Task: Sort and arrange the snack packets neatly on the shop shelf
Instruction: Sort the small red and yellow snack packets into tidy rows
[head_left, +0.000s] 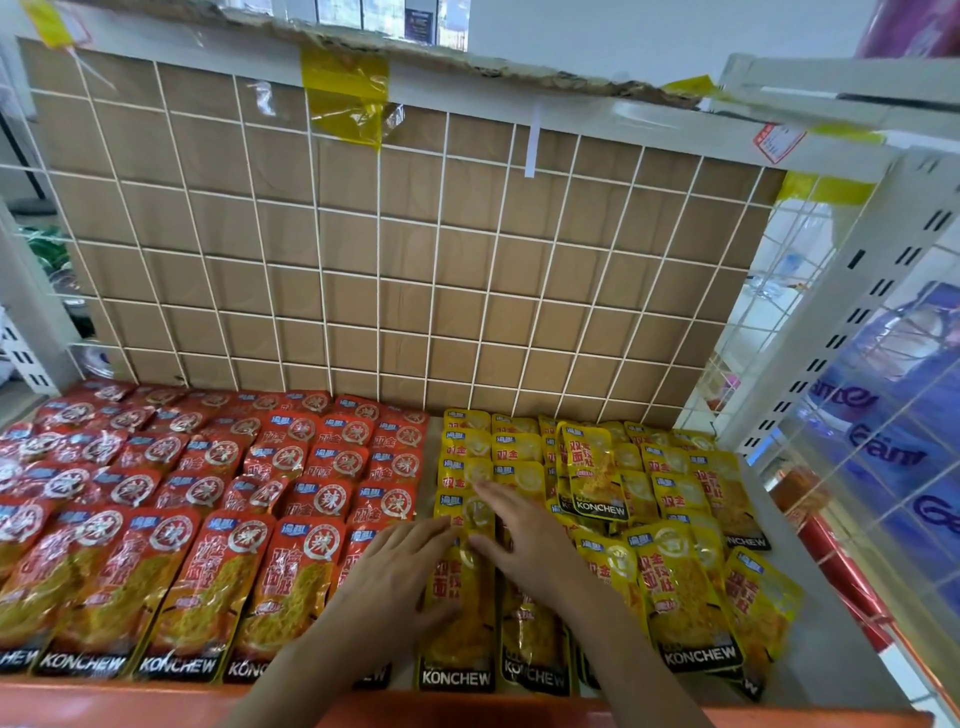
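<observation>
Red KONCHEW snack packets (171, 519) lie in overlapping rows across the left half of the shelf. Yellow KONCHEW packets (670, 525) fill the right half. My left hand (395, 577) rests flat with fingers spread where the red and yellow packets meet, its thumb on a front yellow packet (457, 629). My right hand (524, 535) lies flat with fingers spread on the yellow row just right of it, fingertips reaching back. Neither hand grips a packet. One yellow packet (595, 473) stands tilted up above the others near the back.
A white wire grid backed with cardboard (384, 249) closes the back of the shelf. A white slotted upright (852, 306) and a wire side panel (883, 447) stand at the right. An orange front lip (130, 701) edges the shelf.
</observation>
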